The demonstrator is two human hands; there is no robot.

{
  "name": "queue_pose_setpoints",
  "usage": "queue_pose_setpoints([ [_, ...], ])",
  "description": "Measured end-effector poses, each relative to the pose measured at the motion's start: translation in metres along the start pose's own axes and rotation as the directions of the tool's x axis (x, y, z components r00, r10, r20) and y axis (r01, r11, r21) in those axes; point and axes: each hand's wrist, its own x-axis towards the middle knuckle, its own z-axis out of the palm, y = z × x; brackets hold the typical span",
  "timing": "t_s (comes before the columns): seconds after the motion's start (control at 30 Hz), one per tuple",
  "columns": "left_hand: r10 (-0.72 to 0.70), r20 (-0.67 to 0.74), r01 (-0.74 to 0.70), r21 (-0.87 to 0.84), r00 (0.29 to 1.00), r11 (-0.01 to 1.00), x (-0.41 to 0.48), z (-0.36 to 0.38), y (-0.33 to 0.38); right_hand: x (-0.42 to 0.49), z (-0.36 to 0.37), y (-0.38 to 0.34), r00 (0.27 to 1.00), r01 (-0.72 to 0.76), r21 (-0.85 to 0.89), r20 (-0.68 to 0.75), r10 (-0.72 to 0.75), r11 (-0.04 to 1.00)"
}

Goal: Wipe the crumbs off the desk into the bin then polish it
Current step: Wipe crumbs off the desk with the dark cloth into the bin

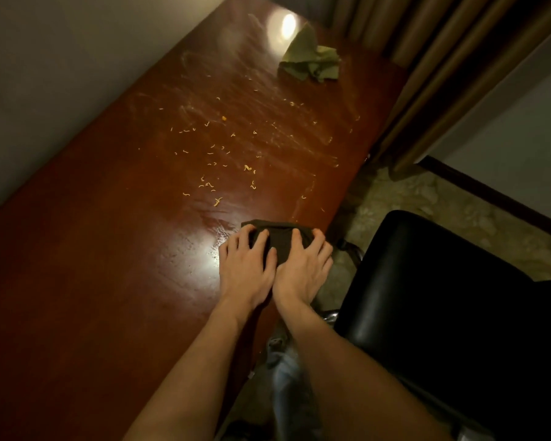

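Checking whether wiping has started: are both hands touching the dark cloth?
Touching. The head view shows the left hand and right hand pressed flat on the dark cloth, fingers overlapping it.

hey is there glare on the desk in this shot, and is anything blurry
Head view: two glare spots on the desk, one beside the left hand, one near the far cloth; room dim; the person's clothing at the bottom edge is blurred; wide-angle bends the desk edges.

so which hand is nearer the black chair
Right. The right hand presses the dark cloth at the desk edge beside the black chair; the left hand lies farther in.
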Motion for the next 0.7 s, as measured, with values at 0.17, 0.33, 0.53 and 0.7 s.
queue_pose_setpoints([
  [0.17,-0.035,-0.061,0.023,-0.181,0.997,0.983,0.004,-0.006,-0.008,0.010,-0.002,-0.026,0.961,-0.275,0.175,0.057,0.269,0.945],
  [0.33,-0.286,-0.202,0.289,-0.013,0.937,0.957,-0.009,-0.010,-0.047,0.025,0.012,-0.027,0.992,-0.126,0.106,0.042,0.122,0.986],
  [0.53,-0.340,-0.207,0.355,0.034,0.917,0.934,-0.025,0.000,-0.061,0.073,0.025,-0.016,0.997,0.069,0.004,0.015,-0.070,0.998],
  [0.7,-0.342,-0.215,0.358,0.035,0.915,0.933,-0.015,0.002,-0.061,0.099,0.024,-0.008,0.974,0.221,-0.097,0.079,-0.214,0.970],
])
